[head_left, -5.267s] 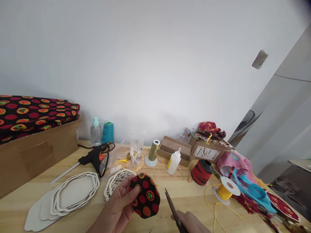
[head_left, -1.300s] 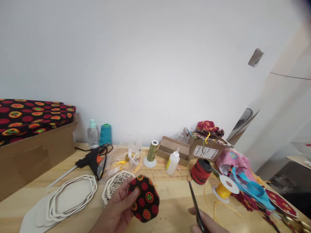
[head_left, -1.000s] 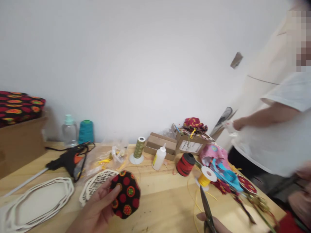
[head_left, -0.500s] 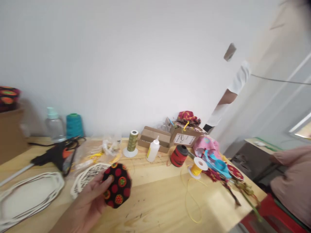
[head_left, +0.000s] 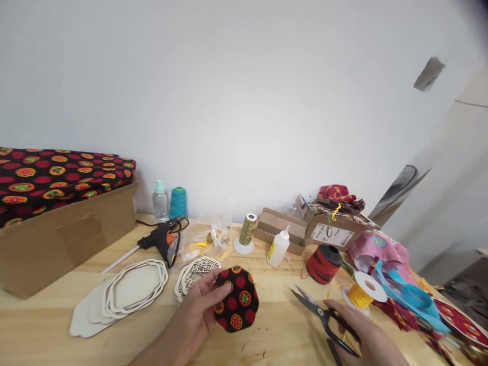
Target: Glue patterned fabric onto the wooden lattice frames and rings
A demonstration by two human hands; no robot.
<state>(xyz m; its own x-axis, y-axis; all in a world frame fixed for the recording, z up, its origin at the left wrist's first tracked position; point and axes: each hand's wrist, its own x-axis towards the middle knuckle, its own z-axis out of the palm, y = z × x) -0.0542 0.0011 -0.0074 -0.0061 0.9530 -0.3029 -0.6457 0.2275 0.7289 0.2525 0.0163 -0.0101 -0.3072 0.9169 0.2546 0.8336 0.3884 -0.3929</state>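
Presently we catalogue: left hand (head_left: 192, 317), thumb pressing a black red-dotted fabric disc (head_left: 236, 300); right hand (head_left: 368, 335), fingers curled around black-handled steel scissors (head_left: 324, 317).

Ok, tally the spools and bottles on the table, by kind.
Spools: 4 (teal cone, olive thread, red cord, yellow cord)
Bottles: 2 (clear plastic, white glue)
Total: 6

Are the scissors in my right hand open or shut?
Slightly open: the scissors in your right hand show two blades parted in a narrow V at their tips.
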